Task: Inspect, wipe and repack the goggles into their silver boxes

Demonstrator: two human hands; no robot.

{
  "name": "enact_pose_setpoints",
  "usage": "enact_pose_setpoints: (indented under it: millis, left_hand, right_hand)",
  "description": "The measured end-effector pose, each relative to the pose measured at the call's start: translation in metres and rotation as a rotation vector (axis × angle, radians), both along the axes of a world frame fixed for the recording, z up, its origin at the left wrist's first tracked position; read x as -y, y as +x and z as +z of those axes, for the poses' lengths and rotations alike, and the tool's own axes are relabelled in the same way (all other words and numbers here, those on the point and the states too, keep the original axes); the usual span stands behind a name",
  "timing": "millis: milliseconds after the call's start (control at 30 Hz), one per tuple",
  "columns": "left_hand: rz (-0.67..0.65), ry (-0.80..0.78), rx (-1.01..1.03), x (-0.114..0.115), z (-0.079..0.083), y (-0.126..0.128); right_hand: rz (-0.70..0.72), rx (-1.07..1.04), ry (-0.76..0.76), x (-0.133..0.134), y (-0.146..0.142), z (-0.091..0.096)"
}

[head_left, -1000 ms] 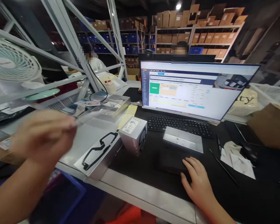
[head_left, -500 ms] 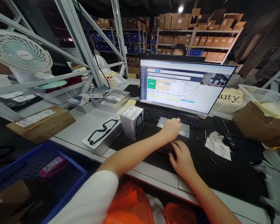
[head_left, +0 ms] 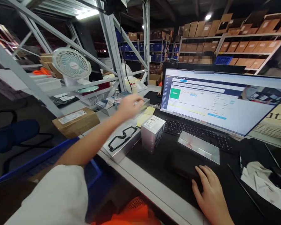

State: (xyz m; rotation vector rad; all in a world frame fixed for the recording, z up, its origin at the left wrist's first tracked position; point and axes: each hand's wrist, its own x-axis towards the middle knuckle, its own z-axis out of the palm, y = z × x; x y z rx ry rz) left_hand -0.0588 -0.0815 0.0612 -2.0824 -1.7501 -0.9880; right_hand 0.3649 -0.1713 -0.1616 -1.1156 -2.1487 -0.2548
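My left hand (head_left: 131, 107) is raised over the open grey box (head_left: 148, 102) at the back left of the desk. Its fingers are loosely bent and somewhat blurred, with nothing visible in them. On the black mat, my right hand (head_left: 209, 189) lies with fingers spread, its fingertips on the edge of a dark case (head_left: 186, 164). A shallow clear tray (head_left: 198, 147) rests just behind that case, against the keyboard. Left of the case, a grey box (head_left: 152, 134) stands upright beside a flat box (head_left: 123, 140) printed with black goggles.
A monitor (head_left: 201, 100) and keyboard (head_left: 196, 131) occupy the back of the desk. Crumpled paper (head_left: 264, 184) and a thin black rod (head_left: 244, 189) lie at right. At left are a taped carton (head_left: 76, 122), a fan (head_left: 71, 64) and a blue crate (head_left: 58, 161).
My left hand has left the clear tray and swung left to above the open grey box. My right hand stays at the dark case. The view has turned left.
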Motion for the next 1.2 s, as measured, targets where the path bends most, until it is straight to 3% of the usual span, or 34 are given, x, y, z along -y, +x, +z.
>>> enact_pose_setpoints:
  millis: [100,167,267,367,500,633,833,1000,1200]
  left_hand:
    - [0.403,-0.307,-0.118,-0.083,-0.031,-0.108]
    - [0.477,-0.389,-0.118,-0.120,-0.057,-0.161]
    - [0.518,-0.533,-0.128,-0.146,-0.090,-0.211]
    - [0.505,-0.604,-0.141,-0.160,-0.112,-0.237]
    - [0.460,-0.627,-0.184,-0.172,-0.131,-0.250]
    - [0.449,-0.609,-0.217,-0.172,-0.139,-0.259]
    - [0.471,-0.623,-0.197,-0.172,-0.136,-0.268]
    - [0.439,-0.549,-0.194,-0.174,-0.134,-0.255]
    - [0.215,-0.431,-0.246,-0.152,-0.127,-0.229]
  right_hand:
    - [-0.015,0.006,0.024,0.000,-0.004,0.001]
    - [-0.027,0.004,0.041,0.000,-0.005,0.000]
    - [-0.048,0.004,0.050,-0.001,-0.005,-0.004]
    - [-0.045,0.014,0.062,-0.004,-0.003,-0.008]
    - [-0.045,0.018,0.051,-0.006,-0.003,-0.006]
    - [-0.058,0.010,0.027,-0.005,-0.005,-0.001]
    - [-0.052,0.004,0.029,-0.004,-0.006,0.000]
    - [-0.056,0.005,0.036,-0.005,-0.007,0.001]
    - [-0.045,0.004,-0.005,-0.003,-0.006,0.003]
